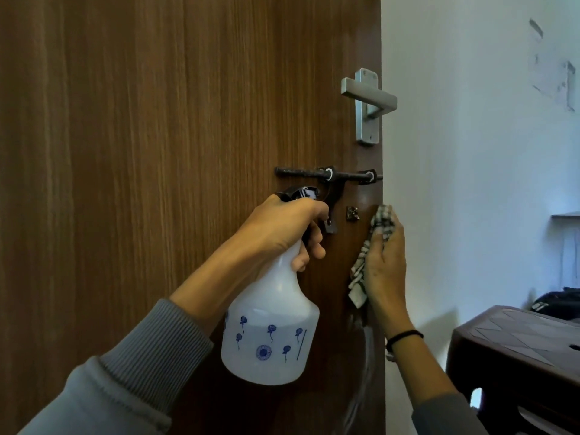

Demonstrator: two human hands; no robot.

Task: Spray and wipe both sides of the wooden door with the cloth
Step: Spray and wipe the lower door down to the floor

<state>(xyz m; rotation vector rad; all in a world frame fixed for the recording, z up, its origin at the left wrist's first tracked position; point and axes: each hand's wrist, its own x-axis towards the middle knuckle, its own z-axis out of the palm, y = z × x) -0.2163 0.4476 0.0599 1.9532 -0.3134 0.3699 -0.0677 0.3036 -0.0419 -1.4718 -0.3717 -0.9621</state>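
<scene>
Head view: the left hand has its grip closed round the spray bottle neck, with the nozzle facing the wooden door below the bolt, likely to wet it. The right hand, its grip unclenched and fingers flat, presses the checked cloth against the door's edge for wiping.

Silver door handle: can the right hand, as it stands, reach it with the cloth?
Probably yes. The right hand presses the checked cloth on the wooden door below the silver door handle; only the black sliding bolt lies between, close against the door.
</scene>
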